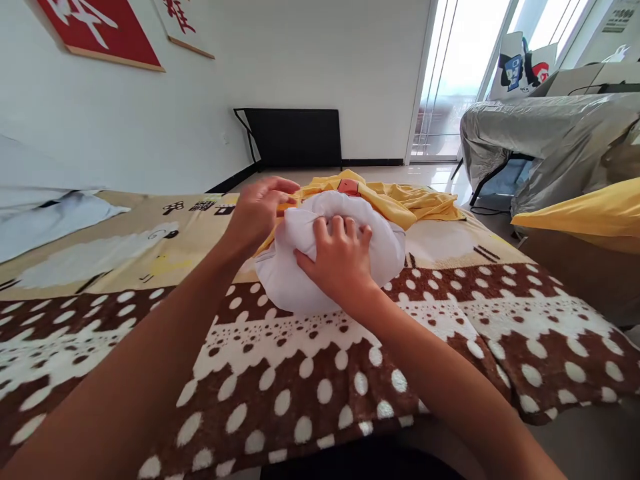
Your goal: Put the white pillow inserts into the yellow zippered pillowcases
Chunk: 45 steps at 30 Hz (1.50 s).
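The right hand (340,260) presses palm-down, fingers curled into a white bundled cloth (370,250) on the patterned blanket (300,373). The left hand (260,210), its grip loose, touches the bundle's far edge beside a yellow garment (405,200). Red wall signs (100,30) bear unreadable white characters.

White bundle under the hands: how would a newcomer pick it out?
Start at the brown polka-dot blanket covering the table. At its middle lies the white bundle, gripped by the right hand. Unlike the flat yellow garment behind, it is rolled and plain white.
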{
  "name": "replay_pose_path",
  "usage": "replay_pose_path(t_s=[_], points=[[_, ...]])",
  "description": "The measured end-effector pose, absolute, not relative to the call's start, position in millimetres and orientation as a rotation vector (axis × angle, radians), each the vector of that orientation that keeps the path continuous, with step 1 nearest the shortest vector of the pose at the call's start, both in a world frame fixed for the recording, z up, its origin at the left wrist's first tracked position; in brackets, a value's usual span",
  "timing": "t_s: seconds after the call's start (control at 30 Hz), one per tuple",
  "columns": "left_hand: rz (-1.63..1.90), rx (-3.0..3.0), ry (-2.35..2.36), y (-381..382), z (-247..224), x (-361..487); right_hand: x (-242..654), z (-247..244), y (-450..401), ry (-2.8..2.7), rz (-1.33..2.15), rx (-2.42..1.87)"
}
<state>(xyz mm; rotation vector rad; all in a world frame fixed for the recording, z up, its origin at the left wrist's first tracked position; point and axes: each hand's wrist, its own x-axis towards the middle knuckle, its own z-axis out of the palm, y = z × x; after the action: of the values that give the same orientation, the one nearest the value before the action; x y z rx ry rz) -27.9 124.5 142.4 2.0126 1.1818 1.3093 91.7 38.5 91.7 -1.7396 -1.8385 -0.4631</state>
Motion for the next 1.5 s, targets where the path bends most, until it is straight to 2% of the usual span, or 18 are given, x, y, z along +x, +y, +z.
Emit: replay_pose_path(t_s=[0.07,0.1,0.23,0.47,0.67,0.83,0.93,1.17,1.3,1.4,1.5], points=[[1.518,2.041,1.280,125,134,-37,95,91,40,-1.846,-0.444,-1.734],[1.510,2.118,1.352,126,130,-41,97,92,41,-1.850,-0.438,-1.735],[1.104,2.396,1.526,132,114,-45,101,96,44,-1.867,-0.409,-1.770],[0.911,2.502,1.829,149,108,-37,101,102,45,-1.881,-0.358,-1.817],[1.569,2.239,1.505,155,100,-29,104,99,41,-1.957,-0.307,-1.795],[1.753,2.155,1.407,142,102,-14,102,91,47,-2.025,-0.305,-1.777],[1.713,2.286,1.488,133,100,-7,99,89,59,-1.950,-0.319,-1.831],[1.326,2.752,1.544,118,91,-12,111,95,88,-1.782,-0.214,-1.880],[1.146,2.918,1.595,117,98,-29,123,96,97,-1.611,-0.356,-1.819],[1.188,2.874,1.904,123,98,-38,131,96,104,-1.551,-0.421,-1.783],[1.228,2.582,2.083,127,89,-39,139,97,109,-1.504,-0.394,-1.777]])
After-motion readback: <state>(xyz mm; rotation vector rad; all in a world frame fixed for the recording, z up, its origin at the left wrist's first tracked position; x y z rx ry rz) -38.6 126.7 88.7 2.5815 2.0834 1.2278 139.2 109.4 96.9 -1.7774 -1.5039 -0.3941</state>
